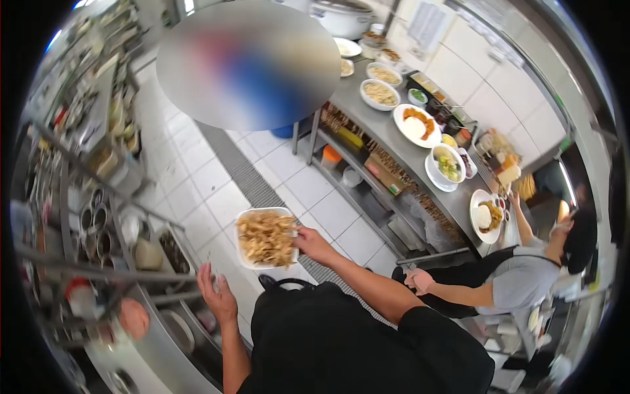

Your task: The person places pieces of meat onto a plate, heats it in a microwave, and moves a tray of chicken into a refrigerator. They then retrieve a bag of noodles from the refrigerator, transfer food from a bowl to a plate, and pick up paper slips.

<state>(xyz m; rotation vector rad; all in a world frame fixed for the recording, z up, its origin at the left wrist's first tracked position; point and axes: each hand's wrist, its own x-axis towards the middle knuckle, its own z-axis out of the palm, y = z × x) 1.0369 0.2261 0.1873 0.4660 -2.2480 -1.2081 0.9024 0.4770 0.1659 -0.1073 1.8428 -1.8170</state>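
Observation:
My right hand (314, 244) grips the right side of a white tray (251, 264), its fingers closed at the rim. The tray is heaped with thin, golden-brown flaky pieces (266, 236) whose kind I cannot make out for sure. Lower left of the tray is my left hand (217, 295), raised with its fingers stretched and holding nothing. It is apart from the tray, near the steel counter's edge.
A steel counter (367, 128) on the right bears plates and bowls of food, including a plate with rice (485, 215). Another person (525, 279) stands there, working. Steel shelving (111, 269) with containers lines the left. A grated drain (243, 177) crosses the tiled floor.

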